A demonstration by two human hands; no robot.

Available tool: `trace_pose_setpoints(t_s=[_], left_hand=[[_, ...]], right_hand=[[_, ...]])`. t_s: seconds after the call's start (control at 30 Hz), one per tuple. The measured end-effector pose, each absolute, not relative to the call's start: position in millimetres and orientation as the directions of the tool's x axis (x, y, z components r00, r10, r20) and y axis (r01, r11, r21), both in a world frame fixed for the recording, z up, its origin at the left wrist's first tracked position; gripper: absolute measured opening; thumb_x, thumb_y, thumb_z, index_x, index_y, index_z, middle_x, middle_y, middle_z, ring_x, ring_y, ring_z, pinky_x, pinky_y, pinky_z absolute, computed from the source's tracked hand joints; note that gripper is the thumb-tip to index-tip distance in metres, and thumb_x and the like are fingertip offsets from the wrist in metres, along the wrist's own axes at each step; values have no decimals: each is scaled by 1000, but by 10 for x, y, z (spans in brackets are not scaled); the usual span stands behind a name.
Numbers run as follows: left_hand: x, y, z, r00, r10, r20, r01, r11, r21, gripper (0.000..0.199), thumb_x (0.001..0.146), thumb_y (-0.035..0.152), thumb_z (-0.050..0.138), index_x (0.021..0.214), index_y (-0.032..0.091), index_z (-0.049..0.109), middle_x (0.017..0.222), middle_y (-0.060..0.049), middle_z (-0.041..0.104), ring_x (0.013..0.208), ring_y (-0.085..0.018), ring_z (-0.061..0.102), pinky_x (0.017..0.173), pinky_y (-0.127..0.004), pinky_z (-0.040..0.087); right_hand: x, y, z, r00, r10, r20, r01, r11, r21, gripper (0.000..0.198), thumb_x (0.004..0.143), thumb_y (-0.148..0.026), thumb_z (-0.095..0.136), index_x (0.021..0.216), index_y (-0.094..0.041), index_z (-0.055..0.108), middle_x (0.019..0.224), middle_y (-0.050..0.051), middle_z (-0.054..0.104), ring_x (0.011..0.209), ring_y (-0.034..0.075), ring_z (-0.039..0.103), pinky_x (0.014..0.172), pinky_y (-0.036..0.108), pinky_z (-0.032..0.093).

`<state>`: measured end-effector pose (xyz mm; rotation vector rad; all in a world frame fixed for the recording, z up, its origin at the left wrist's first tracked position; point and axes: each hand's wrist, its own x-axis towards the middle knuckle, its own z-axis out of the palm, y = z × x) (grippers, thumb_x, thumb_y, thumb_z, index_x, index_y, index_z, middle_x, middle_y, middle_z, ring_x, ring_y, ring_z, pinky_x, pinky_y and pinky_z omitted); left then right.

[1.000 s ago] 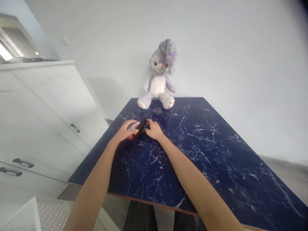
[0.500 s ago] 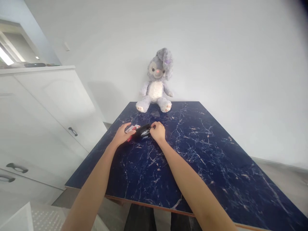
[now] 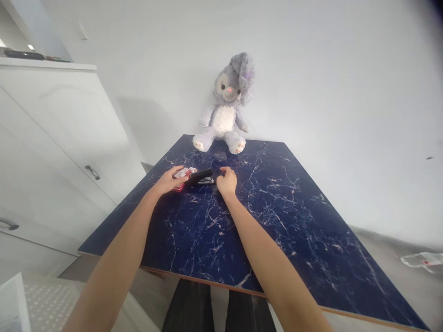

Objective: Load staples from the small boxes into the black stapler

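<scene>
A black stapler [image 3: 200, 175] lies on the dark blue marbled table, its jaw a little apart at the right end, where a silver metal part shows. Beside its left end is a small red-and-white box [image 3: 183, 173]. My left hand [image 3: 168, 180] is closed around the box, its thumb by the stapler's rear end. Just right of the stapler's front, and apart from it, my right hand [image 3: 227, 180] is held with curled fingers. Whether anything small sits between those fingertips is hidden.
A grey plush toy [image 3: 224, 106] sits at the table's [image 3: 277, 221] far edge against the wall. White cabinets [image 3: 62, 138] stand to the left. A clear plastic bag [image 3: 424, 261] lies on the floor at right.
My right hand has moved off the stapler's front end, leaving a gap. The stapler's jaw now shows more clearly. My left hand keeps its hold, and the camera view has shifted.
</scene>
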<state>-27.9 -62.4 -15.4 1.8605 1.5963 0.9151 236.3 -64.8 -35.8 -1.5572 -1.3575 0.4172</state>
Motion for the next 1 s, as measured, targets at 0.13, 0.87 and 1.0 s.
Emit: trace_pose_setpoints(t_s=[0.13,0.87,1.0], left_hand=[[-311,-610,-79,108,993,42,642,-102,760,79,68,61,77,137,27,59,128,-7,68,105,-28,68,88,-34,52],[-61,-752,-26,-292,880,375,377,-254,891,51,82,50,65,125,22,63,86,-3,72,61,-15,64,58,-26,50],[76,-779,16,-298,905,304,275,-224,935,55,78,50,70,124,21,65,87,-5,71,65,-16,64,59,-26,51]], right_hand=[[2462,-716,-366,330,910,252,408,103,-907,41,71,-4,44,102,-19,66,103,5,71,97,18,66,95,31,49],[2581,-1075,-320,-159,867,472,898,326,-295,39,86,-13,49,119,-24,66,128,12,56,109,30,49,94,43,41],[2563,-1084,-337,-98,890,445,908,263,-326,39,88,-14,48,122,-25,63,126,13,56,108,31,50,92,45,41]])
